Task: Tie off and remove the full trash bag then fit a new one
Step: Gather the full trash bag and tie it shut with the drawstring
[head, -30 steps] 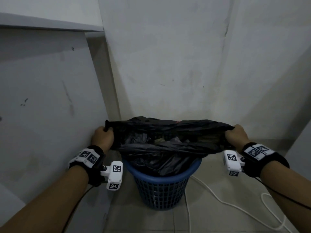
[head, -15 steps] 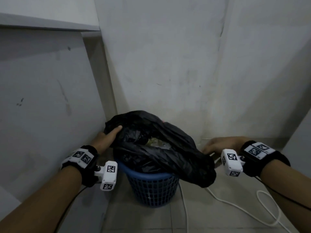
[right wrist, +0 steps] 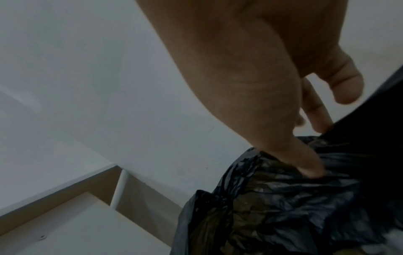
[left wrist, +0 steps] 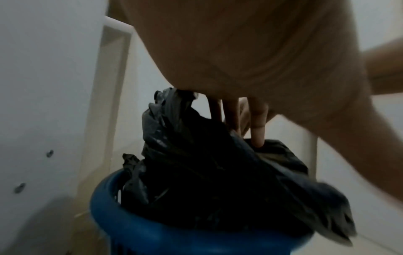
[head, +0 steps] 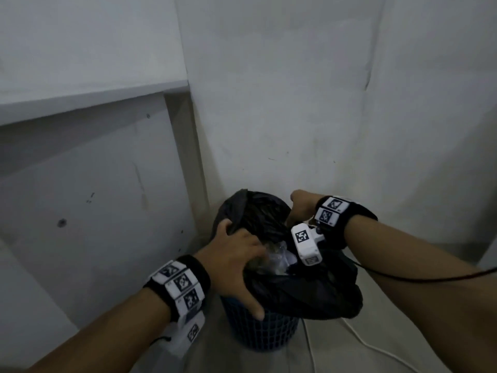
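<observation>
A black trash bag [head: 304,294] sits in a blue mesh basket [head: 261,329] on the floor. Its loose top [head: 252,211] stands up at the far side and another fold hangs over the right rim. My left hand [head: 234,254] lies spread over the bag's mouth, thumb out toward me. In the left wrist view its fingers [left wrist: 257,124] point straight down into the black plastic [left wrist: 207,172] above the basket rim [left wrist: 122,224]. My right hand [head: 301,208] reaches to the far side; its fingers [right wrist: 305,160] press into the bag [right wrist: 283,207], thumb apart. Crumpled trash [head: 277,259] shows inside.
The basket stands in a corner, with a white panel and shelf edge [head: 94,98] on the left and plain walls [head: 295,103] behind and to the right. A white cable [head: 349,337] lies on the floor right of the basket.
Both hands let go of the stretched bag mouth and moved inward. The left hand now lies on top of the bag; the right crossed from the right side to the far edge.
</observation>
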